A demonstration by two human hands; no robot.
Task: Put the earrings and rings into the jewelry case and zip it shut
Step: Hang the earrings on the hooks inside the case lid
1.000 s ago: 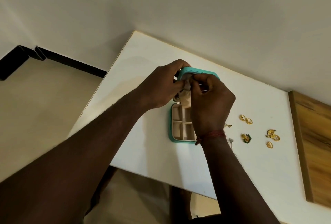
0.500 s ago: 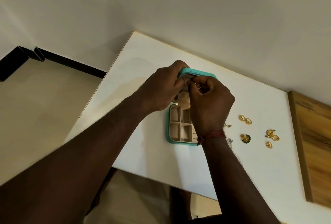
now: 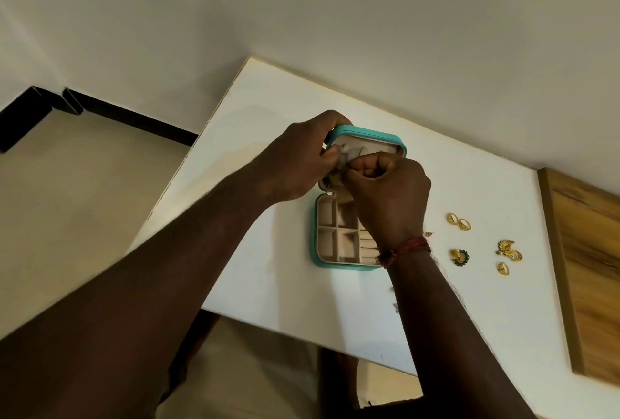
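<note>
The fingers (image 3: 365, 167) of the right hand (image 3: 389, 194) are curled tight and pinch a small pale piece (image 3: 349, 159) against the inner lining of the lid (image 3: 372, 134). Whether that piece is a flap of the lining or an earring is too small to tell. The left hand (image 3: 302, 157) grips the lid's left corner and holds it upright.

The jewelry case (image 3: 314, 234) lies open on the white table (image 3: 268, 110), and the compartments that show look empty. This appears to be an early step: fixing one piece into the lid. To the right of the case, well apart from it, lie two gold rings (image 3: 458, 220), a green and gold earring (image 3: 459, 257), a larger gold earring (image 3: 508, 248) and another ring (image 3: 503, 268).

The next move probably calls for the right hand to let go and reach right for a loose piece, while the left steadies the lid. There is bare room on that side. The case sits fairly near the table's front edge (image 3: 302, 345), and a wooden panel (image 3: 587, 267) lies beyond the loose pieces.
</note>
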